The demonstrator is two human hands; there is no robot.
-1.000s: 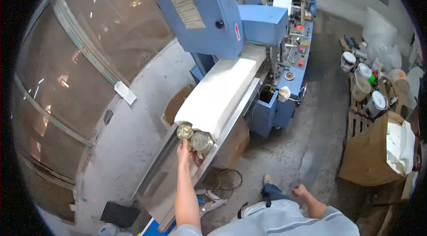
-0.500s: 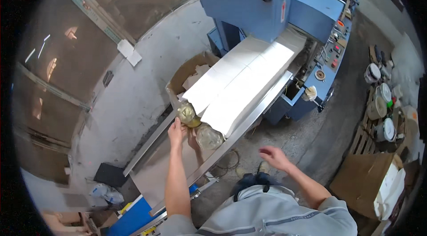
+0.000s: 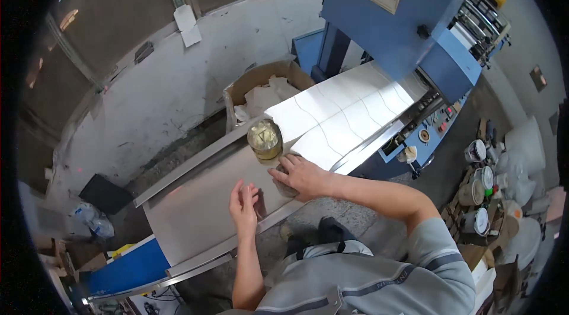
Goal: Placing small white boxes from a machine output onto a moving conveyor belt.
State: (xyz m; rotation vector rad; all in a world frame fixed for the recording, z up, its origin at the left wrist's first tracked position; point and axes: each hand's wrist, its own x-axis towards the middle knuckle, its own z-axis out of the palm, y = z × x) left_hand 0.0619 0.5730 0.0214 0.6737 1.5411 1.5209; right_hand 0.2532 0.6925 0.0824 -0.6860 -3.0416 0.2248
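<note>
Two rows of white paper sheets (image 3: 332, 116) lie overlapped on the delivery conveyor (image 3: 195, 202). Against the end of the far row stands a squat, round, clear container (image 3: 265, 142) with something gold and crumpled inside. My right hand (image 3: 305, 178) is wrapped over a second round object (image 3: 287, 189) at the near row's end; most of it is covered by my fingers. Over the bare part of the conveyor, just left of that object, my left hand (image 3: 243, 205) is open and holds nothing, its fingers extended.
Metal rails (image 3: 195, 161) edge the conveyor. A blue machine (image 3: 391, 12) rises at the paper's far end, its control panel (image 3: 435, 128) to the right. Behind the conveyor stands a cardboard box (image 3: 290, 69) of scrap paper. Several buckets (image 3: 472, 191) line the right side.
My right hand has come in from the right onto the near round object. My left hand has left the gold-filled container and drawn back. The view has turned, and the paper ends look more even.
</note>
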